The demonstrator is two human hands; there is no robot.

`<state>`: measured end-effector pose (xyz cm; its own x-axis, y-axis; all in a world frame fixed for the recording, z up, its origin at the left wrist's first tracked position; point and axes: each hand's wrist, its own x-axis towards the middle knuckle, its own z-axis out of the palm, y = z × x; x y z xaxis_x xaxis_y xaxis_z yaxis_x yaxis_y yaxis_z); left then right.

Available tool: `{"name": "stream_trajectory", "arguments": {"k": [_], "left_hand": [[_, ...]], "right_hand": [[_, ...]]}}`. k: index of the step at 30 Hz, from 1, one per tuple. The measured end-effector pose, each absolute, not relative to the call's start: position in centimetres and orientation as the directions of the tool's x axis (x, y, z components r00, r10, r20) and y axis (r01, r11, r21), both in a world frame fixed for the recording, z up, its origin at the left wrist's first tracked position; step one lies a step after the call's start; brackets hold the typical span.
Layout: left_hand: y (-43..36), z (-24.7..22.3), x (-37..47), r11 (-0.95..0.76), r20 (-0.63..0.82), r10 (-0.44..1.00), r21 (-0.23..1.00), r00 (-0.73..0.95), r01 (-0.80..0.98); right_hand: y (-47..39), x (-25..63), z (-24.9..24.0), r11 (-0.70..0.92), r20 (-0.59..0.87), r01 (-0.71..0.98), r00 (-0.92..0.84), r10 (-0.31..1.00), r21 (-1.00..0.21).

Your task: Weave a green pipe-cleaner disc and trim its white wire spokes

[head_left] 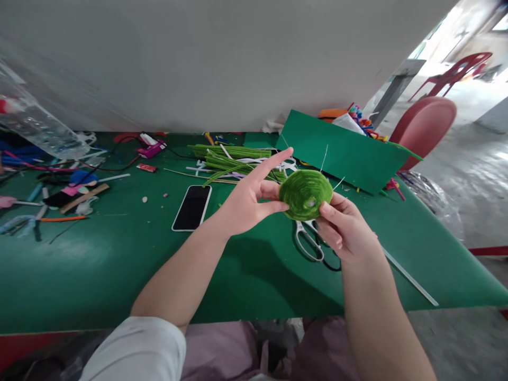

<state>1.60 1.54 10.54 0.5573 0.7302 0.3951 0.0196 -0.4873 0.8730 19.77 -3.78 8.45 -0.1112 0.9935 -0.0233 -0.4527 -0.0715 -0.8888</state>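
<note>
Holding position: green disc [304,191] raised above the table [115,280], flat face toward the wearer, gripped at opposite rims by both hands.
Disc surface: fuzzy ridges run in rounds, as in a wound coil; a small pale spot shows right of and below centre. Pale strands [324,158] project past the upper right rim; their attachment cannot be confirmed.
Left hand [246,200]: thumb and bent fingers pinch the left rim; the index finger extends apart from it, pointing up and to the right.
Right hand [353,230]: thumb presses the face at the lower right rim; the other fingers curl, their contact behind the disc partly hidden.
Step in hand: judged to be shaping or checking the coil; neither hand holds a tool.
Next move: judged to call for a steady pinch on the rim, so that the rounds do not slip, and care around the projecting strands.
Scissors [299,228]: on the table below the disc, handles toward the wearer, blades hidden.
Green stems [238,153]: bundled on the table beyond the left hand.
Phone [192,208]: flat, dark screen up, left of the hands.
Green board [343,151]: tilted, beyond the disc.
</note>
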Motion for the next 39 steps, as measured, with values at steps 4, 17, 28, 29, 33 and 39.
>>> {"name": "stream_trajectory", "arguments": {"k": [4,17,28,29,33,39], "left_hand": [[1.9,10.3,1.4,-0.607,0.556,0.789,0.772,0.262,0.187],[1.1,8.5,3.7,-0.446,0.417,0.837,0.895,0.354,0.001],[2.4,9.3,2.1,-0.378,0.387,0.813,0.919,0.434,-0.111],[2.3,9.4,2.0,-0.376,0.382,0.802,0.92,0.459,-0.107],[1.6,9.7,2.1,-0.37,0.357,0.765,0.925,0.536,-0.088],[1.2,9.7,2.4,-0.363,0.35,0.756,0.927,0.553,-0.09]], "right_hand": [[-3.5,20.1,8.5,-0.055,-0.033,-0.527,-0.05,0.998,-0.848],[-3.2,18.9,8.4,-0.122,-0.134,-0.685,-0.036,0.99,-0.719],[-3.6,22.1,8.9,0.065,0.006,-0.19,0.298,0.955,-0.98],[-3.6,22.1,8.9,0.062,0.006,-0.188,0.285,0.958,-0.98],[-3.7,21.2,8.5,-0.074,-0.085,-0.244,0.036,0.996,-0.967],[-3.5,20.3,7.9,-0.106,-0.071,-0.342,-0.115,0.991,-0.934]]}}
